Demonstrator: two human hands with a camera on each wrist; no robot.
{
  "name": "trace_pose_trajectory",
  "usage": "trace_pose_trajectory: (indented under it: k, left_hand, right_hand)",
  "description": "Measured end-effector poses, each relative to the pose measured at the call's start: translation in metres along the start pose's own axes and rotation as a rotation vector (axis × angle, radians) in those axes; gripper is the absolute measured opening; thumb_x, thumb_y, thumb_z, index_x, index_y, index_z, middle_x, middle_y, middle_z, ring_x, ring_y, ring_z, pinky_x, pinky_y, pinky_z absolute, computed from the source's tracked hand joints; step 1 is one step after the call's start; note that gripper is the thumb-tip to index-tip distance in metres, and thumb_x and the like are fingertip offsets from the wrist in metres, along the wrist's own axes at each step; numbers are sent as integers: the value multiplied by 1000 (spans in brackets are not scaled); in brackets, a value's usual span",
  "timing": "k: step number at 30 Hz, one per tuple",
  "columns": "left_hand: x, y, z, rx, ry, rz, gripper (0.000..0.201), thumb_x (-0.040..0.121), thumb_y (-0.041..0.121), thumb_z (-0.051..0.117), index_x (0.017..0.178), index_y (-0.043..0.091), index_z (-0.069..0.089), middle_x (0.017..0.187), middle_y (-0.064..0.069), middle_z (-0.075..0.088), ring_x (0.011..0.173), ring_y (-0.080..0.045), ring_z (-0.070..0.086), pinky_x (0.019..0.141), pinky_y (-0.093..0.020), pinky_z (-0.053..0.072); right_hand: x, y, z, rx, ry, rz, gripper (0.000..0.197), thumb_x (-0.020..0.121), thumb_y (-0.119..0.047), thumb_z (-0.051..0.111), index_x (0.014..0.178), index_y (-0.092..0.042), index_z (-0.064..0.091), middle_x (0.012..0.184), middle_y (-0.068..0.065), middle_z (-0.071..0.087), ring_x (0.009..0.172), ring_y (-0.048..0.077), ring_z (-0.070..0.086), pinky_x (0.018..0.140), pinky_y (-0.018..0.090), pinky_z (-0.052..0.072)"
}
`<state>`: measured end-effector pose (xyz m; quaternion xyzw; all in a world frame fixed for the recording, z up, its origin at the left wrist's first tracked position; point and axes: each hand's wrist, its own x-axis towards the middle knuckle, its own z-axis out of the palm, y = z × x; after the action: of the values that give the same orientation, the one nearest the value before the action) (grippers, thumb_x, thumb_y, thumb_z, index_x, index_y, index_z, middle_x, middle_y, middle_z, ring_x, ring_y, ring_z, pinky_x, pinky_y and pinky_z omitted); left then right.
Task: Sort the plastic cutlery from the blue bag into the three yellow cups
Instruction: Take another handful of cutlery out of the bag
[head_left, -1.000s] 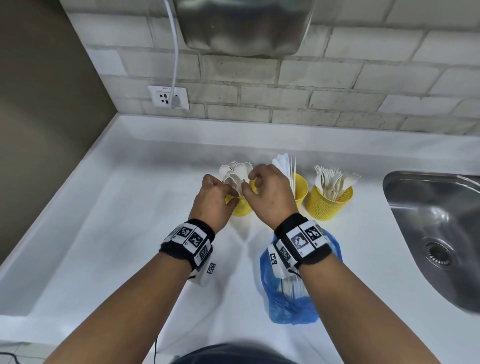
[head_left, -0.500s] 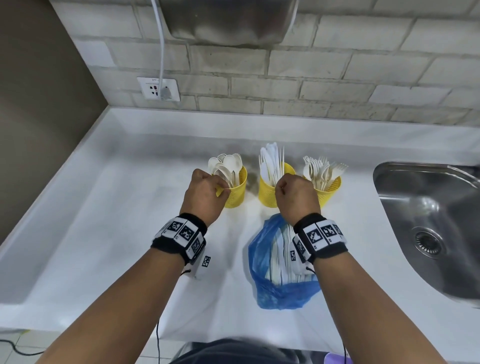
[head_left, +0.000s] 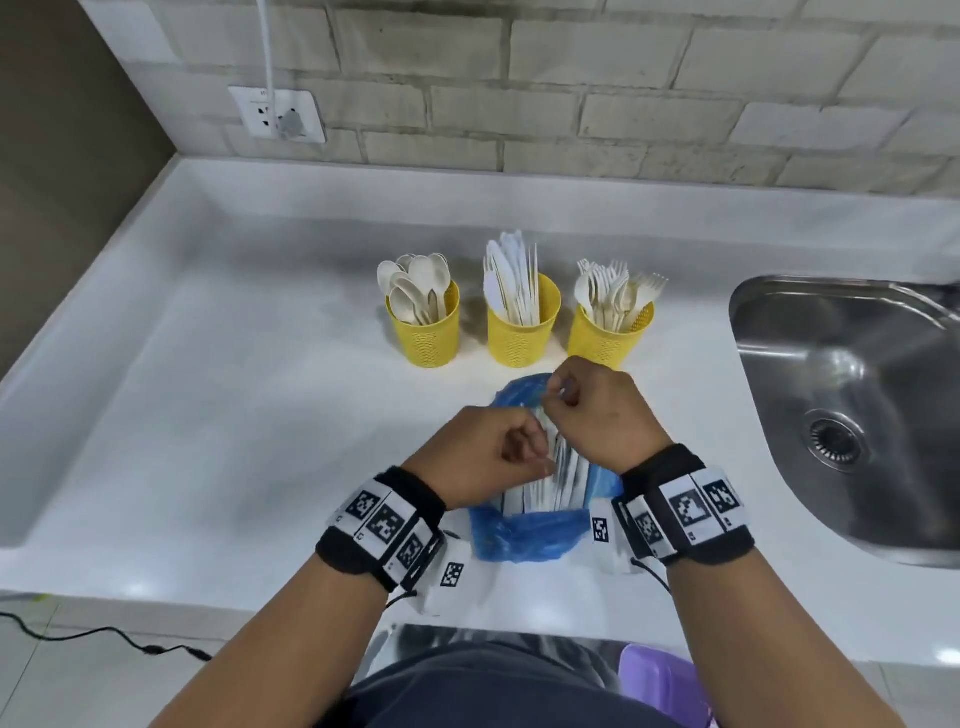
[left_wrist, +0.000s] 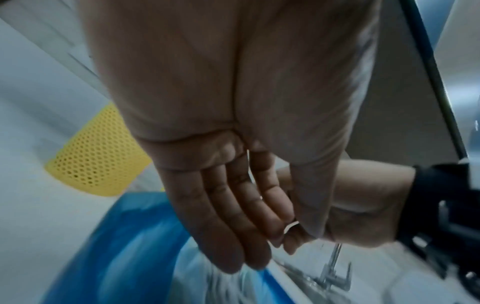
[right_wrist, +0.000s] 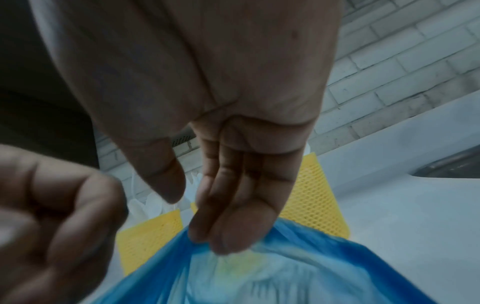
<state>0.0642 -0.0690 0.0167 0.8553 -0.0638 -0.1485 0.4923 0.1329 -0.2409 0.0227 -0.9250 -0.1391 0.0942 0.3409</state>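
Nearest, the blue bag (head_left: 524, 535) lay on the counter (head_left: 234, 415), cutlery showing at its mouth. Above it, the left hand (head_left: 483, 457) was curled, whether round anything cannot be told; the right hand (head_left: 597, 415) pinched the bag's rim, probably to hold it open. Beyond stood the three yellow cups (head_left: 522, 332), separating spoons, knives and forks.
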Motion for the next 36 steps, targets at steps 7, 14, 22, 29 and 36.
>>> trace_pose_trajectory:
  k: [7, 14, 22, 29, 36]
  left_hand:
    - [0, -25, 22, 375, -29, -153, 13, 90, 33, 73, 84, 24, 65, 74, 14, 64, 73, -7, 61, 70, -26, 47]
    - [2, -27, 34, 566, -1, -411, 31, 94, 50, 61, 84, 21, 61, 83, 3, 67, 81, -20, 64, 76, -35, 53]
    - [14, -18, 65, 624, 121, -655, 65, 83, 75, 56, 110, 17, 63, 111, -4, 70, 99, -24, 66, 85, -35, 53]
    - [29, -18, 79, 672, 244, -692, 108, 75, 77, 67, 145, -1, 38, 140, -19, 52, 127, -32, 56, 104, -38, 47]
    - [34, -23, 75, 545, 269, -708, 89, 64, 81, 69, 111, 5, 62, 108, -12, 68, 101, -29, 66, 86, -37, 55]
  right_hand:
    - [-38, 44, 3, -91, -309, -44, 18, 94, -16, 59, 80, -11, 70, 73, -4, 68, 69, 11, 59, 67, 27, 45]
    - [-44, 71, 5, -261, -381, 63, 29, 92, -15, 53, 65, -15, 60, 74, 5, 69, 72, 24, 63, 60, 30, 44]
    - [-41, 76, 9, -296, -312, 191, 21, 96, -25, 56, 79, -12, 55, 87, 13, 64, 81, 29, 62, 66, 28, 38]
    - [-42, 70, 8, -180, -280, 147, 21, 94, -25, 60, 103, -6, 57, 100, 14, 67, 94, 32, 64, 68, 31, 39]
    - [-40, 69, 9, 116, -249, 213, 25, 87, -20, 70, 105, -9, 56, 89, 0, 62, 88, 21, 60, 75, 28, 43]
